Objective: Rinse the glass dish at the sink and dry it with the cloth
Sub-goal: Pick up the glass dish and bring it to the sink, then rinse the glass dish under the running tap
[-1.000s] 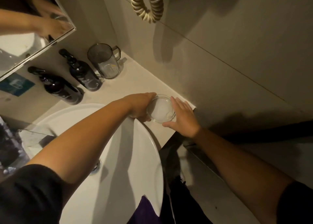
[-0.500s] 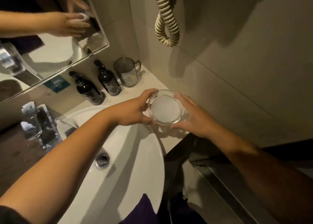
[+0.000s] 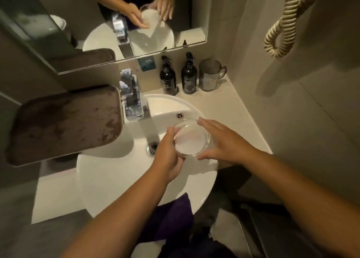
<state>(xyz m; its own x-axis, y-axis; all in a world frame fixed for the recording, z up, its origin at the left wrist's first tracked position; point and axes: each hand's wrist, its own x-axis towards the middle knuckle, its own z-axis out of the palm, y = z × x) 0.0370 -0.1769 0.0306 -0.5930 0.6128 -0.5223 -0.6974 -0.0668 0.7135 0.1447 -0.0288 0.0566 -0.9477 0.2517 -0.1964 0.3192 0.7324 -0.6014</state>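
Glass dish: round, clear and shallow, held level over the white basin, right of centre in the frame.
Left hand: grasping the dish's left rim, thumb along its edge.
Right hand: spread around the right rim, fingertips touching the glass; likely a light grasp, though the contact underneath is hidden.
Tap: chrome, above centre, no water visibly running.
Drain: just left of the left hand.
Cloth: purple, draped at the basin's near edge, lower centre.
Bottles: two dark pump bottles beside a grey mug, upper centre.
Tray: brown, wet-spotted, left of the frame.
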